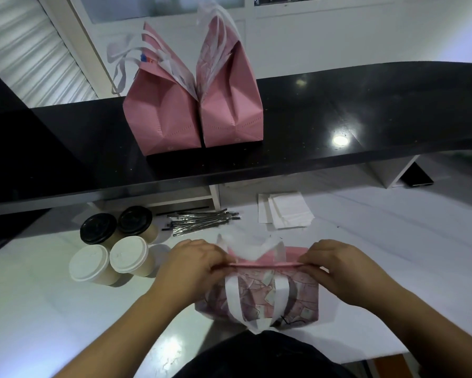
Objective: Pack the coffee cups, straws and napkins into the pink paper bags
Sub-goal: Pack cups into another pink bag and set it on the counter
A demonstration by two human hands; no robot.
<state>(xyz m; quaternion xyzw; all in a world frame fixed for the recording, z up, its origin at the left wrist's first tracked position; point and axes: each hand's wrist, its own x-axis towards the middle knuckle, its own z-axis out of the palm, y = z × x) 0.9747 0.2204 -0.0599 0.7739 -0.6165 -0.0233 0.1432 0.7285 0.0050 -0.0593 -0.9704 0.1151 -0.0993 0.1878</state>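
White counter (52, 309): left hand (191, 266) and right hand (335, 266), each grip pinching the pink bag (259, 293) rim, likely sealing it beside the cups (114, 241).

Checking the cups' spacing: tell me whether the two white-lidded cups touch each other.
Touching. The head view shows the left white-lidded cup and right white-lidded cup with lid rims meeting, no gap.

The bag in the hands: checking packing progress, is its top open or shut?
Shut: both hands, left and right, pinch the pink bag top edges together into one flat line.
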